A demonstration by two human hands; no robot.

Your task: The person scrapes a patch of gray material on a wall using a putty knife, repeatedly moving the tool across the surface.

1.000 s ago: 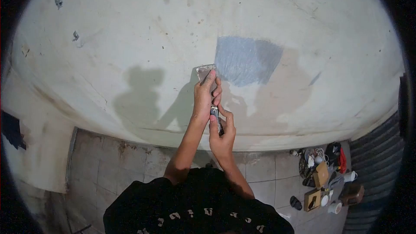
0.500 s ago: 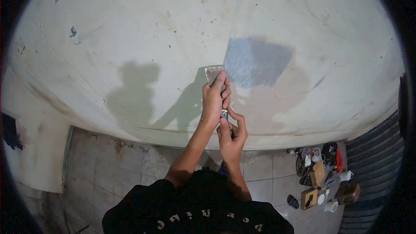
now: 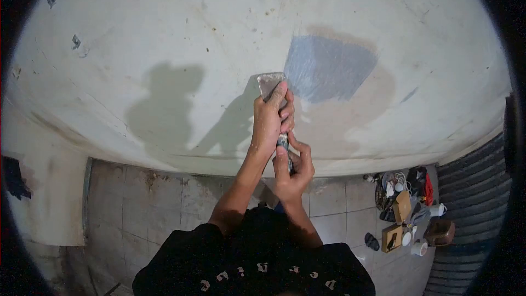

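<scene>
A scraper with a wide, flat metal blade (image 3: 269,83) is held upright in front of the pale wall (image 3: 230,44). My left hand (image 3: 269,115) wraps round it just below the blade, thumb pressed along the metal. Lower down, my right hand (image 3: 293,171) grips the dark handle between thumb and fingers. The blade's top edge lies beside the left side of a blue-grey patch (image 3: 331,68) on the wall. Whether the blade touches the wall I cannot tell.
Boxes (image 3: 391,238), white cups (image 3: 419,248), a brown container (image 3: 440,232) and cloths lie on the tiled floor (image 3: 334,214) at the lower right. A ribbed shutter (image 3: 466,208) stands beyond them. Dark marks (image 3: 76,41) show on the wall's left.
The view has shifted slightly, with the wall patch a little higher in it. Both hands keep their hold on the scraper, and the blade appears slightly higher.
</scene>
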